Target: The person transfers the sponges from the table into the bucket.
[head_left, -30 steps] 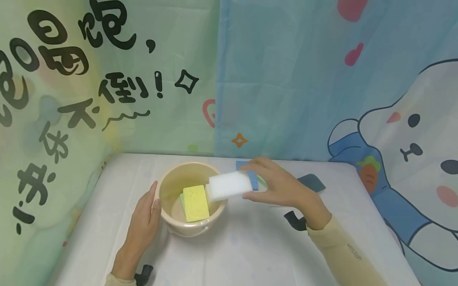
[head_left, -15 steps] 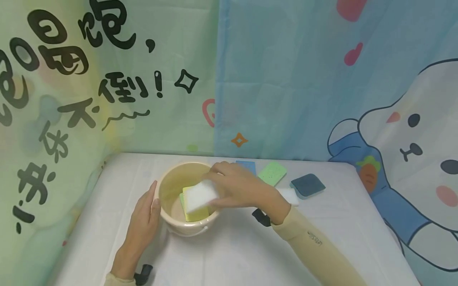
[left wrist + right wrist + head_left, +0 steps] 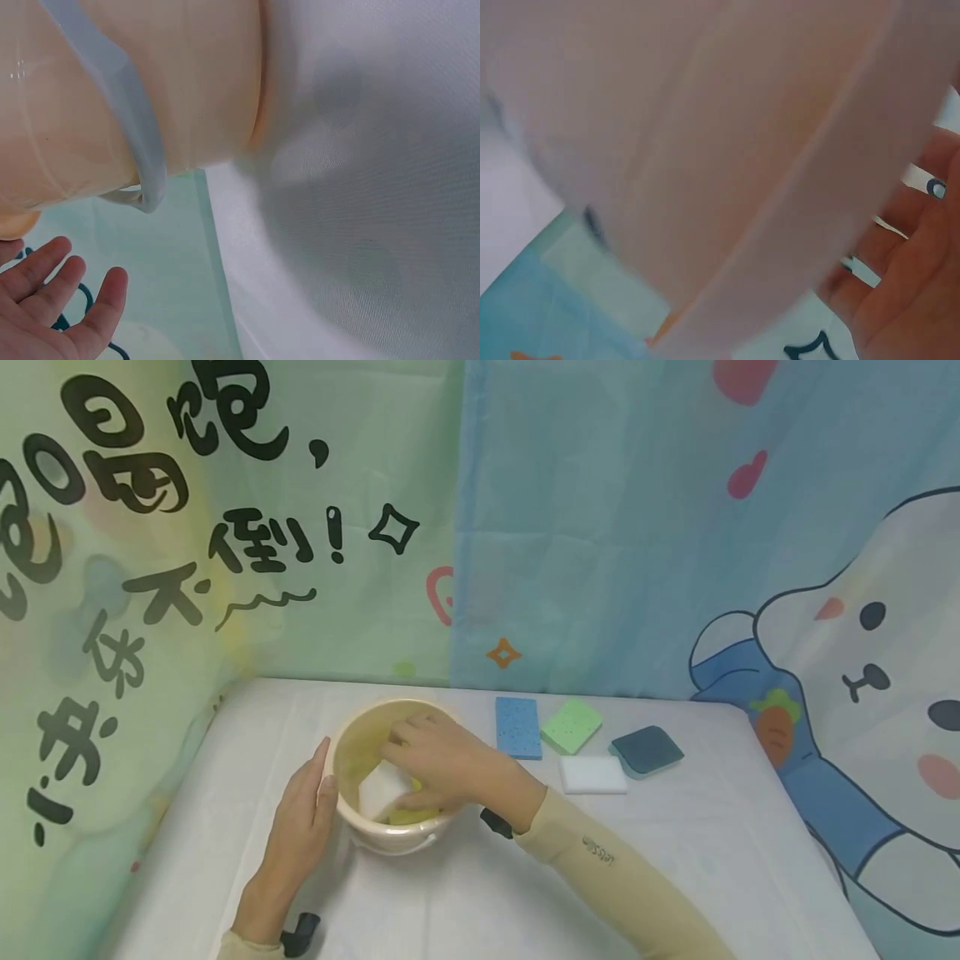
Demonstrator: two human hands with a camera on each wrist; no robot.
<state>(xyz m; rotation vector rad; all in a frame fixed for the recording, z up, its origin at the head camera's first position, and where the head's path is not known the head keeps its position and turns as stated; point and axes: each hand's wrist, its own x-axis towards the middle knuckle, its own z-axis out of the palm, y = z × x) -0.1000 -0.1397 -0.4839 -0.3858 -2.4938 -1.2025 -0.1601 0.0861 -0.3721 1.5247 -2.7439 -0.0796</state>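
Observation:
A cream bucket (image 3: 360, 837) stands on the table, its wall large in the left wrist view. My left hand (image 3: 300, 818) rests against its left side with straight fingers; in the left wrist view those fingers lie beside the bucket near its grey handle (image 3: 135, 112). My right hand (image 3: 442, 764) reaches inside over the rim and holds a white sponge (image 3: 381, 789) between thumb and fingers. Below that sponge a yellow sponge (image 3: 411, 816) shows partly. In the right wrist view the blurred bucket wall (image 3: 705, 150) hides the fingertips and the sponge.
Right of the bucket lie a blue sponge (image 3: 517, 728), a green sponge (image 3: 572, 727), a white sponge (image 3: 592, 775) and a dark teal sponge (image 3: 647, 750). Printed cloth (image 3: 585, 568) hangs behind the white table (image 3: 487, 893).
My right hand has carried the white sponge leftward and down into the bucket, above the yellow one. The sponges at the right have come into full view. My left hand stays in place.

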